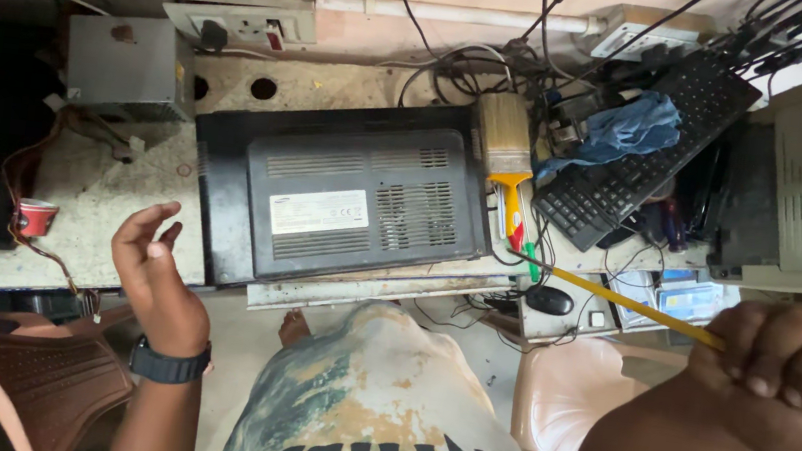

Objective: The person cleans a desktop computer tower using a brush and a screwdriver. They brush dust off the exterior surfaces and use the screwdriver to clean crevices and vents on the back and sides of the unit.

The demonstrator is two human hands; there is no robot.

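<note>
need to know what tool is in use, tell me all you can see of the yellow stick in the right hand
The yellow stick is a long, thin, straight rod, plastic or painted by its look. The right hand grips one end in a closed fist. It slants up and left toward the bench edge, its far tip beside a green-and-red object near the monitor's corner. What sort of tip it has cannot be told.

Bare forearms, no sleeves reaching either wrist. Black wristwatch [168, 364] with dark strap just below left hand [154, 273]. Right hand [787, 370] without ring, band or glove. Between the arms, nearer than both hands, pale T-shirt [371, 403] mottled grey-green and tan, large dark block lettering across lower part. One bare foot [294, 327] beyond shirt.
</note>
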